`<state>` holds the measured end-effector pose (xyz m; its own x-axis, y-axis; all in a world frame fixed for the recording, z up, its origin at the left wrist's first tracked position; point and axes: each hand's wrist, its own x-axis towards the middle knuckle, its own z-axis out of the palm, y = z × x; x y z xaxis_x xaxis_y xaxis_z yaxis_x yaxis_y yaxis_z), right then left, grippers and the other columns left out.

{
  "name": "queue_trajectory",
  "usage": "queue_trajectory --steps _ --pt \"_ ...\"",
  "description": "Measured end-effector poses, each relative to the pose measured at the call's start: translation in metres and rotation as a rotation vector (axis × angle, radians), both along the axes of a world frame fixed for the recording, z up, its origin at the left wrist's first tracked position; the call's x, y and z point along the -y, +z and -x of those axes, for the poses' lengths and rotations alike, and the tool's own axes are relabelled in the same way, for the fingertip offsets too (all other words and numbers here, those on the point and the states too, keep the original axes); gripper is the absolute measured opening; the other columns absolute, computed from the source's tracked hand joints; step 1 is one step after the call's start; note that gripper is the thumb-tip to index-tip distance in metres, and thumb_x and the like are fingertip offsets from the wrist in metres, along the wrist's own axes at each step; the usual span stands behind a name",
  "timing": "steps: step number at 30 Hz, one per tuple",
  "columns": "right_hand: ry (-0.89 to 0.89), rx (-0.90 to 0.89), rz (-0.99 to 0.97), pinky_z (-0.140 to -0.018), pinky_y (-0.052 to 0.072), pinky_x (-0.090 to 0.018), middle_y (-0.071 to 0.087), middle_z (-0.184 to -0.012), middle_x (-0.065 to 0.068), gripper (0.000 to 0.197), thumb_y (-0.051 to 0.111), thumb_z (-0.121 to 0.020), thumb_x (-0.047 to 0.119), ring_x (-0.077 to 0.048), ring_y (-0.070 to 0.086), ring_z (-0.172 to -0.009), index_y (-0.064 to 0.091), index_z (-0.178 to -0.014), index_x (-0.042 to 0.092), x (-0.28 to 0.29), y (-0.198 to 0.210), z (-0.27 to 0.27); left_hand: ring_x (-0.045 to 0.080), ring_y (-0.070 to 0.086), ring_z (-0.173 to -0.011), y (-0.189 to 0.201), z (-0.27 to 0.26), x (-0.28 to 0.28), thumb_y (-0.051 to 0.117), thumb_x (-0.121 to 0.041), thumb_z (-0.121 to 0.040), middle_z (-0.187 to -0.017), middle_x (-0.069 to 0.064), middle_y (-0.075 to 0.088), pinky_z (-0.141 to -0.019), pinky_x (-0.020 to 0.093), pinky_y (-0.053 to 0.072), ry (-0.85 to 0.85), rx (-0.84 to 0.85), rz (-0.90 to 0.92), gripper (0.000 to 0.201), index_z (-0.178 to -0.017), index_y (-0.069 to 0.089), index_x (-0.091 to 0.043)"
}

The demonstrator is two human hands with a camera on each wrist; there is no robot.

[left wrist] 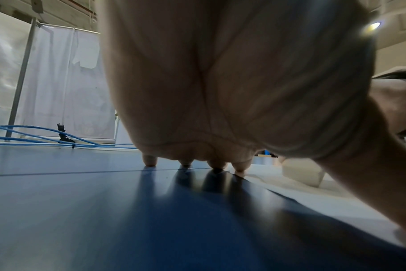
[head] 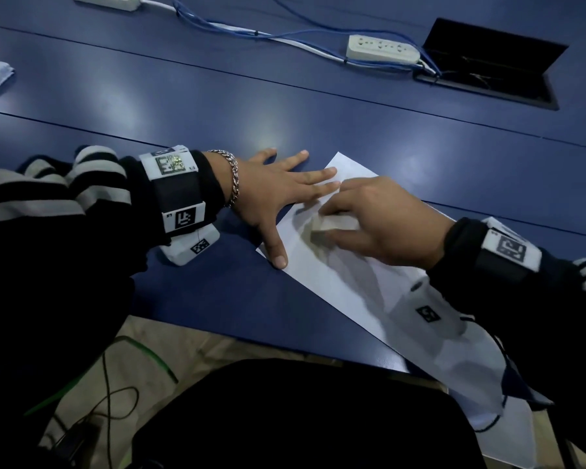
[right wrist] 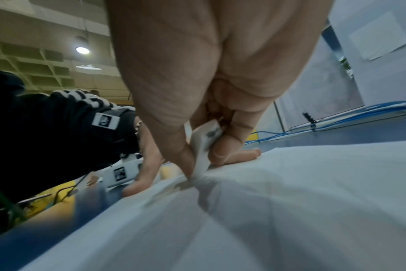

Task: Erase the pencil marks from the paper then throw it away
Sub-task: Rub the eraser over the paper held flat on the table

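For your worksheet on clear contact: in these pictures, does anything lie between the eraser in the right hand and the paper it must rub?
Nothing visible does. The right hand pinches the eraser, whose lower edge meets the paper directly. The left hand lies flat beside it, fingertips and thumb on the paper's edge, not under the eraser.

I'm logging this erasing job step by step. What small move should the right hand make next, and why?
Probably another short rubbing stroke. The right hand pinches the eraser, its lower edge down on the paper, while the left hand lies flat, fingers spread, pinning the sheet's edge to the blue table. Whether marks remain is too blurred to tell.
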<state>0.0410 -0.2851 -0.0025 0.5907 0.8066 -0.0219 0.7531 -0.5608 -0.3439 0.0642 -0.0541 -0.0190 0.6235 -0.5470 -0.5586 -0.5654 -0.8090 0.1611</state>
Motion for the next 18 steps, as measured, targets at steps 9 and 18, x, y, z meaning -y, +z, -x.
queue_trajectory --steps 9,18 --pt "0.147 -0.048 0.087 -0.081 0.048 -0.031 0.065 -0.097 0.004 0.032 0.060 -0.088 0.047 -0.018 0.062 -0.089 0.073 -0.106 0.024 0.000 0.002 0.010 0.025 -0.029 -0.156 0.002 0.001 0.000 0.074 -0.094 -0.046 -0.162 -0.031 -0.033 -0.121 0.069 -0.009 0.003 -0.002 -0.019 0.154 -0.156 -0.024 -0.051" --pt "0.269 -0.144 0.090 -0.079 0.048 -0.029 0.062 -0.095 0.006 0.024 0.066 -0.090 0.041 -0.017 0.060 -0.087 0.073 -0.108 0.027 0.000 0.000 0.009 0.027 -0.027 -0.156 0.002 -0.001 0.003 0.073 -0.095 -0.048 -0.163 -0.029 -0.034 -0.122 0.069 -0.007 -0.017 0.009 -0.049 0.154 -0.157 -0.024 -0.048"
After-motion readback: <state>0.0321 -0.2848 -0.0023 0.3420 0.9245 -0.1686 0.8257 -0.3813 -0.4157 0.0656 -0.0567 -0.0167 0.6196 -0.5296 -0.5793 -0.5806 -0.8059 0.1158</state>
